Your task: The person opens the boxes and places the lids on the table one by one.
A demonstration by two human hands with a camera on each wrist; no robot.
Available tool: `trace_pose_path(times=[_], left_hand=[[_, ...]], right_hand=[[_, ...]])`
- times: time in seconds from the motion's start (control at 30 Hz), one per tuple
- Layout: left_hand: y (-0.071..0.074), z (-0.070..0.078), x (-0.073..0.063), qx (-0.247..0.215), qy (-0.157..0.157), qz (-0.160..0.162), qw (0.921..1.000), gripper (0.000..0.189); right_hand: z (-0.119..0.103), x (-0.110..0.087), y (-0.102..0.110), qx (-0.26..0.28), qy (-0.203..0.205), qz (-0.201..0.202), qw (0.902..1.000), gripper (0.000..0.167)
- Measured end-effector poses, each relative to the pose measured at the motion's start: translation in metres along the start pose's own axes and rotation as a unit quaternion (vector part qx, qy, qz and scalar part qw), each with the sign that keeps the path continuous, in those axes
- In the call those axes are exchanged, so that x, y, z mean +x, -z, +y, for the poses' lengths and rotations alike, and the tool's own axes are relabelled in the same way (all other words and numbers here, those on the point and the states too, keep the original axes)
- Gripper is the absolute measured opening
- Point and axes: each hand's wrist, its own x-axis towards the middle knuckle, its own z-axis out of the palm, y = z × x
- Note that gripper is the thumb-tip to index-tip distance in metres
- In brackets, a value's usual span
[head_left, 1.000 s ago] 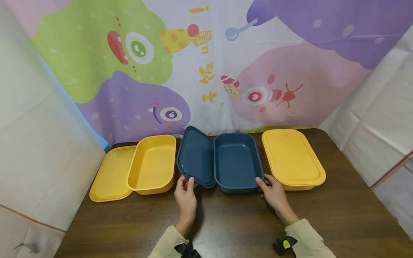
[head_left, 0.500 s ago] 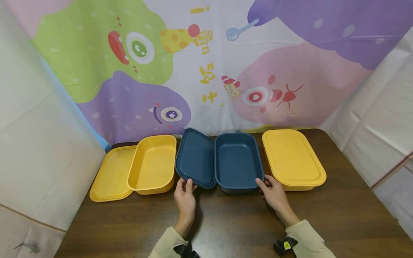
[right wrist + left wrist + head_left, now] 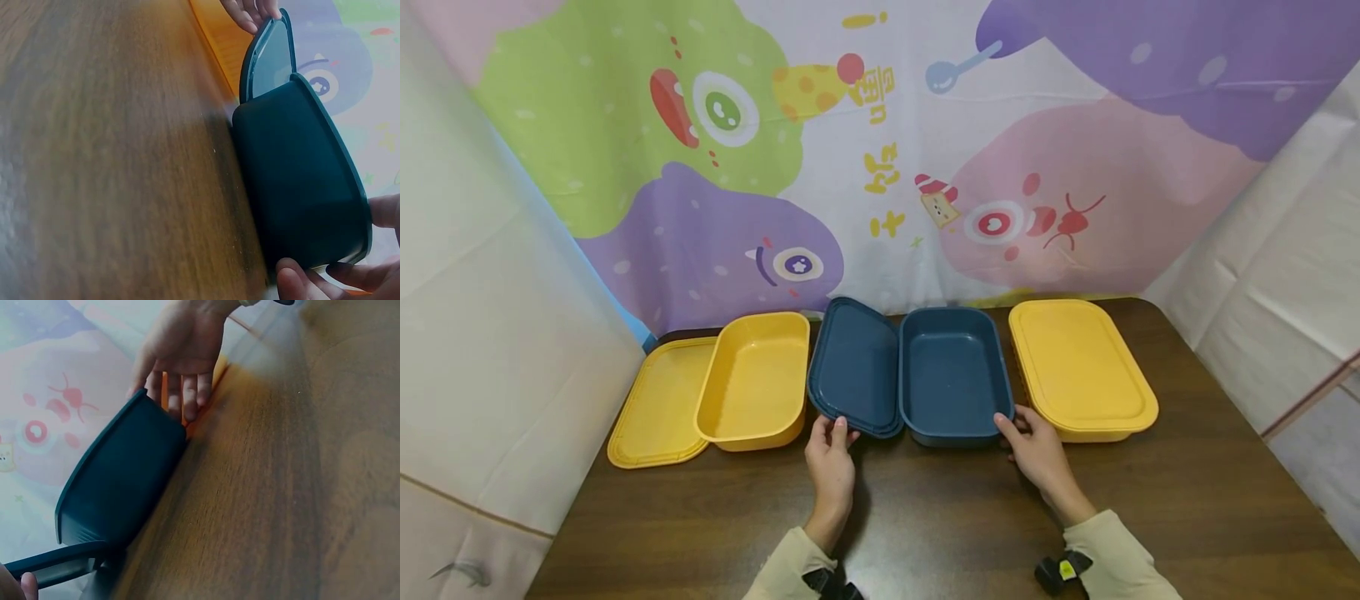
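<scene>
Left hand (image 3: 831, 479) pinches the blue lid (image 3: 856, 367) at its near-left corner; the lid is tilted between the open yellow box (image 3: 760, 443) and the blue box (image 3: 955, 439), low edge just beside the latter (contact there cannot be made out). Right hand (image 3: 1041, 458) holds the blue box by its near-right corner, thumb at the rim, box upright on the wooden table (image 3: 925, 517). Handling, judged by eye: both pieces light, fairly stiff plastic, smooth enough to slip, unlikely to break; lid best taken by its edge, box by rim and corner.
</scene>
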Motion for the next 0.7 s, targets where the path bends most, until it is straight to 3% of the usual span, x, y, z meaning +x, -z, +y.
trace_pose_path(times=[0.3, 0.7], left_hand=[[0.0011, -0.0009, -0.0005, 0.006, 0.014, -0.005, 0.9999, 0.025], [0.0007, -0.0035, -0.0018, 0.026, 0.028, 0.001, 0.9993, 0.024]], right_hand=[[-0.0005, -0.0025, 0.0013, -0.01, -0.004, -0.004, 0.9999, 0.065], [0.0013, 0.0007, 0.0006, -0.026, -0.001, 0.0, 0.9997, 0.06]])
